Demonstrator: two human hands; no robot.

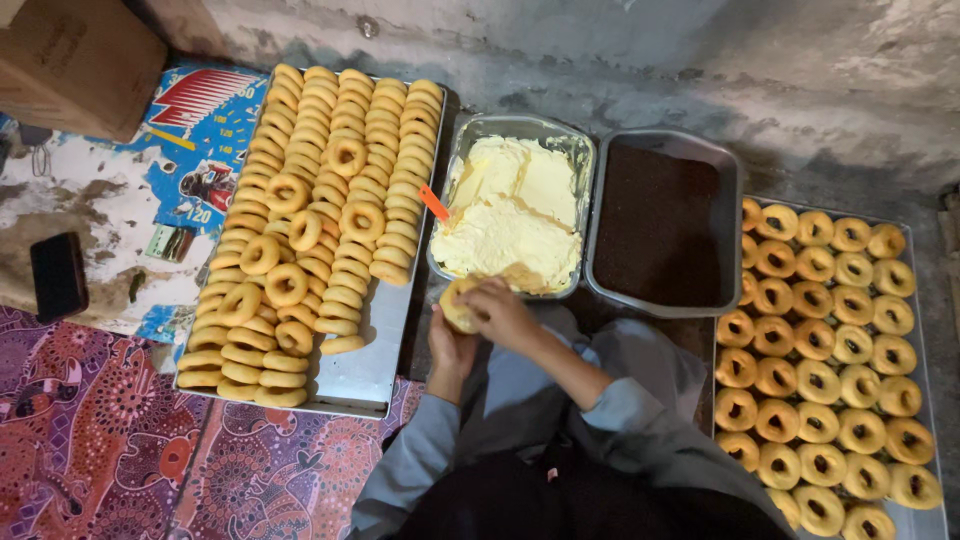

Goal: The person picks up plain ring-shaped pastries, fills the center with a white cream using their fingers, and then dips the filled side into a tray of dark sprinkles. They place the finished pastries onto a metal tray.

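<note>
My left hand [449, 345] holds a ring-shaped golden pastry [459, 303] just in front of the metal tray of pale yellow cream [512, 215]. Resting on top of that pastry, my right hand [503, 310] has its fingers closed over it at the cream tray's near edge. An orange scraper [434, 203] sticks out of the cream at the tray's left rim. Grey sleeves cover both forearms.
A large metal tray [365, 365] on the left holds several rows of plain rings. A dark tray of brown crumbs [660, 225] sits right of the cream. At far right, a tray [925, 380] carries filled rings. A black phone [58, 275] lies at the left.
</note>
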